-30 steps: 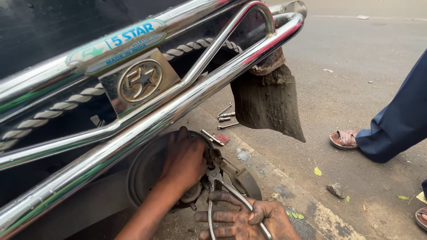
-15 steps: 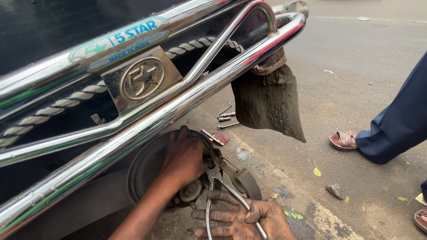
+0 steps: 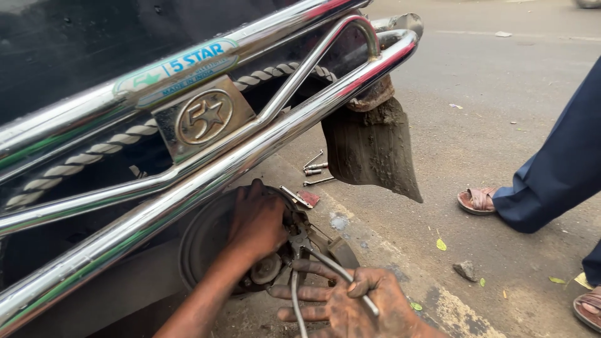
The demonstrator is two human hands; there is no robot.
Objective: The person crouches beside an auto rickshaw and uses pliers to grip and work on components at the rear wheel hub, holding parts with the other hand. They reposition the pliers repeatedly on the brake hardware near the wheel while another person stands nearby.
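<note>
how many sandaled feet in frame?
2. One sandaled foot stands on the road right of the mud flap, under a blue trouser leg. A second is cut off at the bottom right corner. Others may lie outside the frame.

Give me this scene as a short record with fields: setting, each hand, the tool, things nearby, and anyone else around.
Setting: roadside, beside a vehicle with chrome guard bars
Left hand: pressed on the brake drum assembly
Right hand: gripping the pliers, jaws at the hub
Nearby: mud flap, loose tools on the ground
Other person: trouser leg and sandalled foot at the right
</note>
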